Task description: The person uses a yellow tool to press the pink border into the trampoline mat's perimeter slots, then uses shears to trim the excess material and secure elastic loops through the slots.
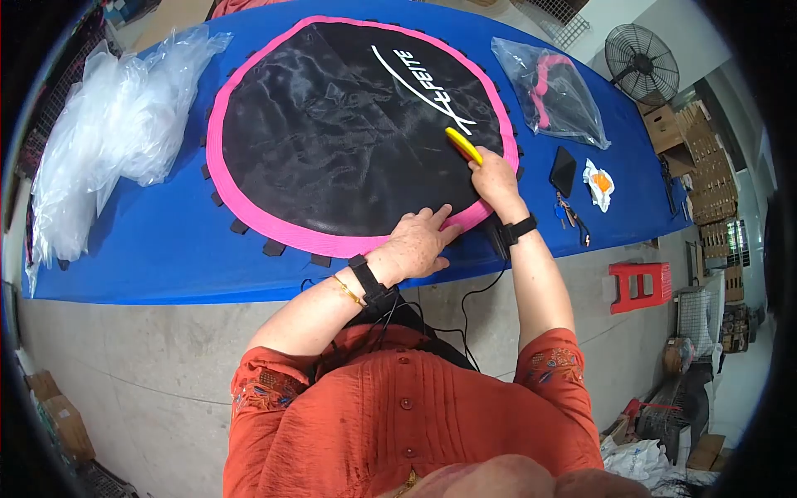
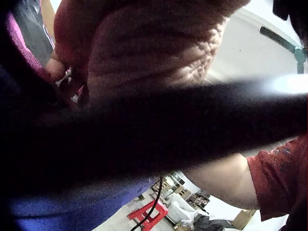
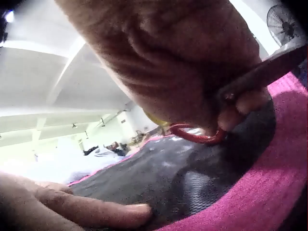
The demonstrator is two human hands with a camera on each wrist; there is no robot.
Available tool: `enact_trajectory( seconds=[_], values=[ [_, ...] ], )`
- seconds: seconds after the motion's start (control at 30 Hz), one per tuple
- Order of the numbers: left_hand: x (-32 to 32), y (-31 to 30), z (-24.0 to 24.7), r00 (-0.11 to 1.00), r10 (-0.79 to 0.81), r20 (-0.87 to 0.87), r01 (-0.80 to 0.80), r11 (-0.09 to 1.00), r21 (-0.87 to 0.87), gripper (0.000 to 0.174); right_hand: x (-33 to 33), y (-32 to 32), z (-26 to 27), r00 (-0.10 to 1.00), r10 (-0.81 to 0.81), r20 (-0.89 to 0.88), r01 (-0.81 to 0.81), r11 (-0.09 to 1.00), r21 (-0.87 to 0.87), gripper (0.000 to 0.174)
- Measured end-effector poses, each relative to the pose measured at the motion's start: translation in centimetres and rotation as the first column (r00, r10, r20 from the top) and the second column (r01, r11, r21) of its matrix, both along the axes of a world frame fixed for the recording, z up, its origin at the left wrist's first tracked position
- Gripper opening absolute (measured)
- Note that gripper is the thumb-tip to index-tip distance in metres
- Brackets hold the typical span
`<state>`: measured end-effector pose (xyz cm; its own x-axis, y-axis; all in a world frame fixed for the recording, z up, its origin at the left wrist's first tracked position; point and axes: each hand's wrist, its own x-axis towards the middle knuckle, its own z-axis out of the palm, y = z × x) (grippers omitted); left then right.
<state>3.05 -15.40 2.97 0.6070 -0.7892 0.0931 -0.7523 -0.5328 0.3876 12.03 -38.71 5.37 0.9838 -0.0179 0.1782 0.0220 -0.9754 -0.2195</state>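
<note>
A round black trampoline mat (image 1: 332,133) with a pink border and black tabs lies flat across the table. White lettering (image 1: 423,87) runs along its upper right. My left hand (image 1: 415,245) rests on the near pink edge, fingers spread onto the black mesh. Over the right edge, my right hand (image 1: 496,180) grips a yellow tool (image 1: 463,145), its rounded end pointing away over the mat. In the right wrist view a red loop (image 3: 209,140) shows beneath the curled fingers; the rest of the tool is hidden. A dark strap blocks much of the left wrist view.
Clear plastic bags (image 1: 124,124) lie on the blue table (image 1: 158,274) at left. To the right are a bagged pink-and-black item (image 1: 552,91), a phone (image 1: 563,172), keys (image 1: 567,212) and an orange item in white wrapping (image 1: 599,184). A red stool (image 1: 639,286) stands beyond the table.
</note>
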Motion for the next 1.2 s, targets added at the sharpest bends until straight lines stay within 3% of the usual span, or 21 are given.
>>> enact_trajectory(
  seconds=[0.07,0.2,0.4,0.57,0.93,1.2],
  values=[
    [0.0,0.0,0.1,1.0,-0.001,0.006,0.001,1.0,-0.001,0.076,-0.2,-0.6,0.2,0.995,-0.098,-0.005,0.098,0.995,-0.011,0.019],
    [0.0,0.0,0.1,1.0,0.003,0.002,-0.003,1.0,-0.006,0.077,-0.5,-0.4,0.3,0.993,-0.117,-0.015,0.117,0.993,-0.005,0.019],
    [0.0,-0.1,0.0,1.0,-0.001,-0.002,0.001,1.0,-0.003,0.078,-1.0,1.7,-0.8,0.994,0.066,0.083,-0.063,0.997,-0.043,0.019],
    [0.0,0.0,0.1,1.0,0.007,0.011,-0.007,1.0,0.012,0.078,-1.0,4.4,0.1,0.992,0.127,0.013,-0.127,0.992,0.007,0.02],
    [-0.1,0.0,0.3,1.0,0.009,0.006,-0.009,1.0,0.019,0.077,1.3,2.0,-0.8,0.999,0.025,0.048,-0.023,0.999,-0.049,0.018],
    [-0.1,0.0,0.3,1.0,0.005,-0.014,-0.005,1.0,0.01,0.077,0.1,-1.2,-0.2,0.979,-0.202,0.041,0.205,0.972,-0.114,0.019]
  ],
)
